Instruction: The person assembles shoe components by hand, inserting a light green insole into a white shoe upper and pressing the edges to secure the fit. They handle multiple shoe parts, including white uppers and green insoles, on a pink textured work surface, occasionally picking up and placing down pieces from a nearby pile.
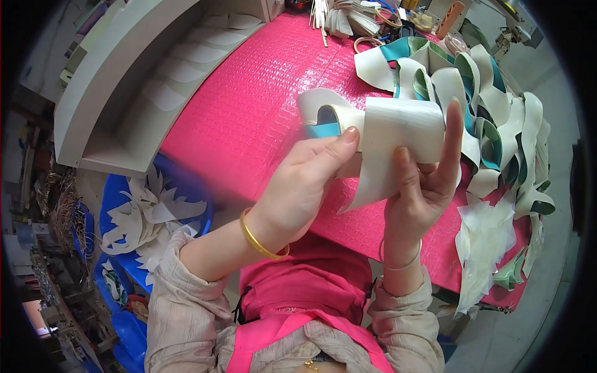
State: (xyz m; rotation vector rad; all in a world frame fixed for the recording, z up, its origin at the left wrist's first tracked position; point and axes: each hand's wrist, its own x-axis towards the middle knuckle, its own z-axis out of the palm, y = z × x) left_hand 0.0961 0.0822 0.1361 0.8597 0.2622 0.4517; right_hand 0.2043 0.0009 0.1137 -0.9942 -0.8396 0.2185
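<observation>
Pink sheeting (261,105) is bounded by a pale curved shelf (102,93) at left and heaped white-and-teal pieces (448,84) at right, with bare room between. Above its front part, a teal-lined piece (324,129) is pinched by the left hand (301,177) and a white sheet (398,121) is gripped by the right hand (423,196); whether these are joined cannot be told. White scraps (134,214) are held in a blue bin (112,194) beside the left edge.
</observation>
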